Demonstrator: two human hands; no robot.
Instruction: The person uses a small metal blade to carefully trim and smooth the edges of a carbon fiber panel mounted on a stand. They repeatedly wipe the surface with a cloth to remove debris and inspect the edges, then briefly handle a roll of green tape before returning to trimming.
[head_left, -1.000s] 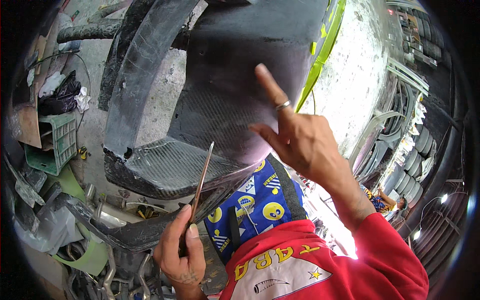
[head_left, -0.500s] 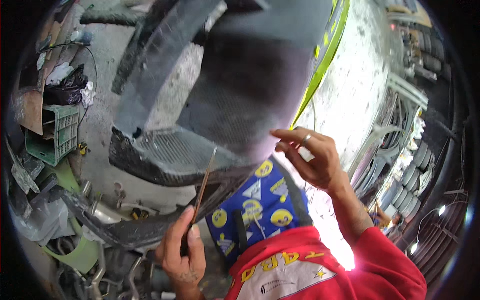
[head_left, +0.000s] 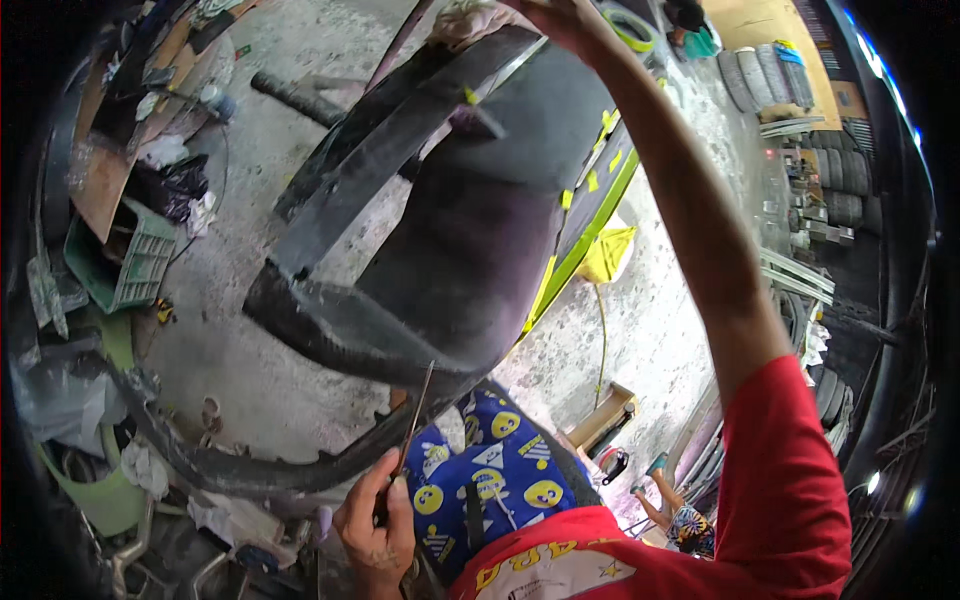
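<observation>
Pale concrete floor (head_left: 240,190) under a dark moulded panel (head_left: 460,245).
To the left, a green crate (head_left: 147,268), contents too dim to name, beside a black bag (head_left: 180,186); the right hand (head_left: 552,14), cut off above, has an unreadable grip; the left hand (head_left: 378,518) pinches a thin pointed tool (head_left: 417,420) near the panel.

The person wears a red shirt (head_left: 700,572), and its right sleeve (head_left: 790,460) is plain red and leaves the forearm bare. On the chest there are yellow letters (head_left: 488,577), a white patch (head_left: 560,578) and a small star (head_left: 614,570). Below is a blue cloth (head_left: 450,475), printed with round yellow smiling faces (head_left: 543,494), white triangles (head_left: 487,455) and dark stripes (head_left: 474,512). The left hand (head_left: 375,528) has a tattoo (head_left: 378,557) near its wrist.
</observation>
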